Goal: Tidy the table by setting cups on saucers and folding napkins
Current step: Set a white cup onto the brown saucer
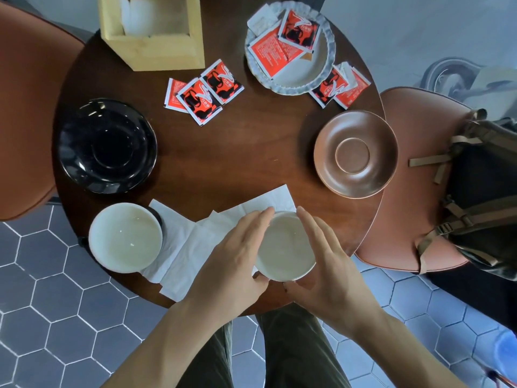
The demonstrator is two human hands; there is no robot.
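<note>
- Closest to you: both your hands are cupped around the small white ceramic cup (285,247) at the near edge of the round dark wooden table (251,152). Your left hand (235,253) wraps its left side and your right hand (333,264) the right, fingers curved along the wall and thumbs under the near rim. Looks like a two-handed hold, though I can't tell whether the cup is lifted or still sitting down.
- Under and beside that cup, the white paper napkins (193,239) lie spread flat and overlapping, so none are folded yet.
- Just left, the second white cup (126,238) sits on the napkins' corner, not on a saucer.
- Further out, the glossy black saucer (107,145) on the left and the matte brown saucer (355,154) on the right are both bare.
- My read: basically nothing's finished. Two cups to seat, then the napkins.
- Far side: red-and-black sachets (205,92), a scalloped grey plate (305,71) and a light wooden napkin box (152,32).
</note>
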